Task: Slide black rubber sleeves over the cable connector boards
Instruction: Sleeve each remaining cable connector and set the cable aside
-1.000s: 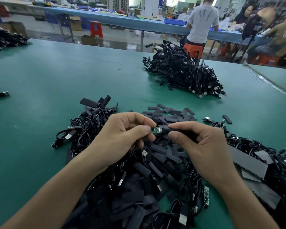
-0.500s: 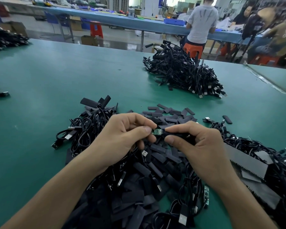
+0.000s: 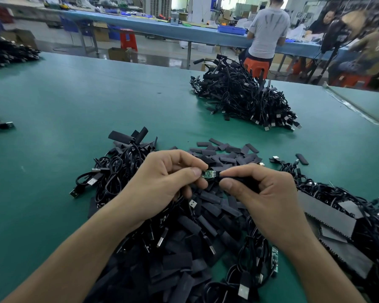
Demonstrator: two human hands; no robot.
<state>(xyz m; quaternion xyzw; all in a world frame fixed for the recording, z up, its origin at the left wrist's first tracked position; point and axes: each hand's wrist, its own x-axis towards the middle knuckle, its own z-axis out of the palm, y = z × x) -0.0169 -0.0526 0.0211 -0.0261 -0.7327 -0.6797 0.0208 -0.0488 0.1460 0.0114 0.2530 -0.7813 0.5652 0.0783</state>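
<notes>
The left hand (image 3: 162,180) pinches a small green connector board (image 3: 207,173) while the right hand (image 3: 263,193) fingers (image 3: 227,184) grip a black rubber sleeve (image 3: 245,181) at its end, above the green tabletop (image 3: 74,119)

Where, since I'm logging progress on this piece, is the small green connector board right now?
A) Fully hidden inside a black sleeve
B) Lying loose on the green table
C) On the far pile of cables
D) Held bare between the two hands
D: the green connector board shows uncovered, pinched by the left hand, while the right hand holds the black sleeve at its other end.
</notes>
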